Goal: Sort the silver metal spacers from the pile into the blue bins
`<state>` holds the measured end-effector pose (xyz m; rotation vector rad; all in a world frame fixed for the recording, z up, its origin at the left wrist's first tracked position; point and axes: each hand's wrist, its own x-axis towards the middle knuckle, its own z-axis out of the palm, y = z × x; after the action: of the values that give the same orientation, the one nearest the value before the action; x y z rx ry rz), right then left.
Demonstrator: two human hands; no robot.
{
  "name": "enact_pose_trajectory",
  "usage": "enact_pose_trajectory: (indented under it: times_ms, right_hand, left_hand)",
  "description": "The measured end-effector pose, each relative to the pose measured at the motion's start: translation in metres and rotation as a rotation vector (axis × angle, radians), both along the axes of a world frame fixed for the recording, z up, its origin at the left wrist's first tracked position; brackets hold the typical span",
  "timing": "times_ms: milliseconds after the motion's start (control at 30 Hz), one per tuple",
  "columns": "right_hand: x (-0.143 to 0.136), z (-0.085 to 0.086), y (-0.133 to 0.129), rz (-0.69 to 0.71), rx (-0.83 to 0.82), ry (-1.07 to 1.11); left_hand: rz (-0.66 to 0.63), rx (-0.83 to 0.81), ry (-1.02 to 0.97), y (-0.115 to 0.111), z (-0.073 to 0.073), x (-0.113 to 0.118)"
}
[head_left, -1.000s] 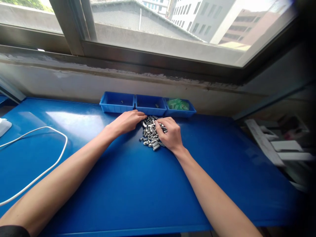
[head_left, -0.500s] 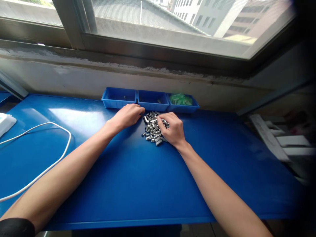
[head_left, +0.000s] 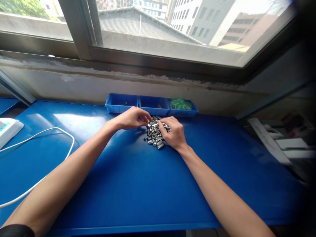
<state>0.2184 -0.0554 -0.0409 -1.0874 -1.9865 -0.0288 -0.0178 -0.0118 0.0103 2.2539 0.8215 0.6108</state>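
Note:
A pile of small silvery metal parts [head_left: 155,134] lies on the blue tabletop [head_left: 138,184]. At the pile's upper left edge is my left hand [head_left: 133,118], its thumb and fingers apart, with nothing visible between them. My right hand [head_left: 173,131] rests over the right side of the pile, thumb and index finger pinched together; what they hold, if anything, is too small to make out. Behind the hands stand three joined blue bins: the left bin [head_left: 120,108] and the middle bin [head_left: 154,110] hold a few small pieces, and the right bin [head_left: 186,113] holds green material [head_left: 181,104].
A white cable [head_left: 71,149] curves across the table's left side, near a white device [head_left: 11,130]. Beyond the bins are a wall [head_left: 86,87] and a window. Blurred white objects [head_left: 291,143] stand past the table's right side.
My left hand has moved right to the pile, and its fingers have opened. My right hand stays at the pile, still pinched. The whole view has shifted slightly.

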Motion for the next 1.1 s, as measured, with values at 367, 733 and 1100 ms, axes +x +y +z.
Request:
enact_pose_trajectory:
  times_ms: [367, 733, 1100]
  right_hand:
    - [-0.004, 0.003, -0.002, 0.014, 0.068, -0.088]
    - [-0.004, 0.001, -0.002, 0.038, 0.034, -0.056]
    - [-0.004, 0.000, -0.001, 0.022, 0.034, -0.062]
  left_hand:
    - [0.396, 0.213, -0.221, 0.006, 0.003, 0.002]
    - [0.662, 0.561, -0.037, 0.019, -0.007, -0.022]
    - [-0.023, 0.456, 0.251, 0.007, -0.026, 0.013]
